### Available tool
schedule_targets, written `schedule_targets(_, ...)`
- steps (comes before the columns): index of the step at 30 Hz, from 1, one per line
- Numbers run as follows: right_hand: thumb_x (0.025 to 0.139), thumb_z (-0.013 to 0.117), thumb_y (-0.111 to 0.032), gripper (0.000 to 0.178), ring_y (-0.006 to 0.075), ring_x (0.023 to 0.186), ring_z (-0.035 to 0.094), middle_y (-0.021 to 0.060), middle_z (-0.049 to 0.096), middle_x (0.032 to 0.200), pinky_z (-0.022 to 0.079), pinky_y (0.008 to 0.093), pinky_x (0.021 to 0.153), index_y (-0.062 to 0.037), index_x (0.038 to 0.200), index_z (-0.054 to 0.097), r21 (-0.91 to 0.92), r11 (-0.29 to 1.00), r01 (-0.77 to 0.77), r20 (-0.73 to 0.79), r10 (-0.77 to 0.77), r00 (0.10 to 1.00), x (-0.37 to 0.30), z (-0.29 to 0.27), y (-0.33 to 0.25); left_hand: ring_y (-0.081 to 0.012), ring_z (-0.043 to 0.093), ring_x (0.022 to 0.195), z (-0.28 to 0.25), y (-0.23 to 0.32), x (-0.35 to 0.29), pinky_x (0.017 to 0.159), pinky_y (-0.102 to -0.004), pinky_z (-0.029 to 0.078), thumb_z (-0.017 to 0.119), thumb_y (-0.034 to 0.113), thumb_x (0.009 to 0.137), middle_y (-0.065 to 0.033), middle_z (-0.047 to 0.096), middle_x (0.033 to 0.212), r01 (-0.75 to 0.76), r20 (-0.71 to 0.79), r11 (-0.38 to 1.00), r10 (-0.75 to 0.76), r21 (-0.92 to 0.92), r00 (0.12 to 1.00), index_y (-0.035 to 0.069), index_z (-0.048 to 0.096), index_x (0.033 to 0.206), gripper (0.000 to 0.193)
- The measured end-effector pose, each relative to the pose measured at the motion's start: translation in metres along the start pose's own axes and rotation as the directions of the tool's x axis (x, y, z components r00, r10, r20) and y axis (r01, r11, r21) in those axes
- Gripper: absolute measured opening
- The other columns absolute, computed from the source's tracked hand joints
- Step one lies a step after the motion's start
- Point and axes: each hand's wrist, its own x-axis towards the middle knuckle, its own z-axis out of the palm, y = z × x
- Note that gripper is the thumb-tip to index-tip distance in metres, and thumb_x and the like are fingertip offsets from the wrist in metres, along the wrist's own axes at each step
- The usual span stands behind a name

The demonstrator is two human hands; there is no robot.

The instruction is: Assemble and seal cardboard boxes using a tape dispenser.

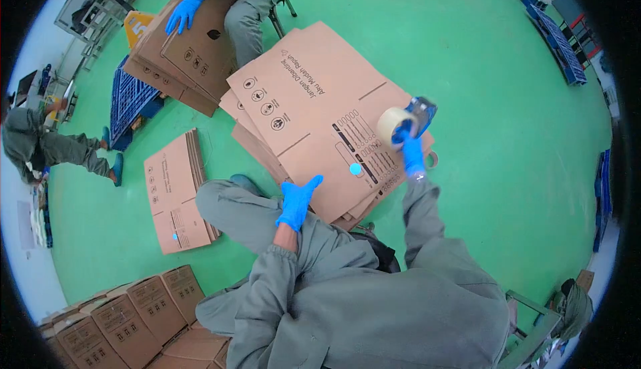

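So the right hand (pixel 412 152), in a blue glove, has a solid grip on a blue tape dispenser (pixel 422 112) loaded with a fat cream tape roll (pixel 390 127), up over the right side of a stack of flat brown cartons (pixel 327 115). Left hand (pixel 297 203), also gloved, isn't gripping anything, thumb poking out to the right, just by the stack's near left edge; can't tell if it's actually touching. There's a round light-blue dot (pixel 355 169) on the top carton. Off to the left, a smaller carton pile (pixel 175 195) sits on the green floor (pixel 507 168), with made-up boxes (pixel 127 312) at near left. Far side, a seated co-worker's gloved hand (pixel 187 12) rests on more folded cartons (pixel 193 62).
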Motion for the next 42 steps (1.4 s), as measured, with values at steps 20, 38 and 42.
schedule_targets(20,0.074,0.065,-0.024,0.034,0.0132,0.076,0.059,0.0057,0.066,0.084,0.048,0.0302,0.073,0.0015,0.096,0.068,-0.269,0.908,0.322,0.441,-0.181,0.879,0.005,0.006,-0.189,-0.0204,0.046,0.117,-0.086,0.052,-0.004,0.103,-0.0334,0.032,0.050,0.043,0.092,-0.0083,0.050,0.128,-0.356,-0.437,0.740,0.094,-0.571,0.895,0.001,0.050,0.125,0.053)
schedule_targets(38,0.060,0.065,-0.016,0.021,0.0327,0.066,0.058,0.0208,0.059,0.071,0.046,0.0412,0.061,0.0019,0.072,0.060,0.253,0.841,0.477,0.958,-0.287,-0.002,-0.342,0.169,-0.149,-0.0260,0.055,0.105,-0.264,-0.025,-0.246,0.091,-0.0404,0.045,0.055,0.020,0.088,-0.0145,0.051,0.126,-0.139,-0.550,0.990,0.112,-0.007,0.827,-0.001,0.038,0.131,0.051)
schedule_targets(42,0.060,0.066,-0.013,0.026,0.0291,0.070,0.060,0.0198,0.062,0.076,0.047,0.0379,0.065,0.0024,0.080,0.064,0.213,0.873,0.439,0.975,-0.217,-0.041,-0.300,0.144,-0.123,-0.0268,0.057,0.102,-0.223,-0.093,-0.201,0.087,-0.0411,0.048,0.059,0.015,0.085,-0.0167,0.051,0.126,0.028,-0.680,0.996,0.037,0.084,0.732,-0.003,0.034,0.133,0.057)
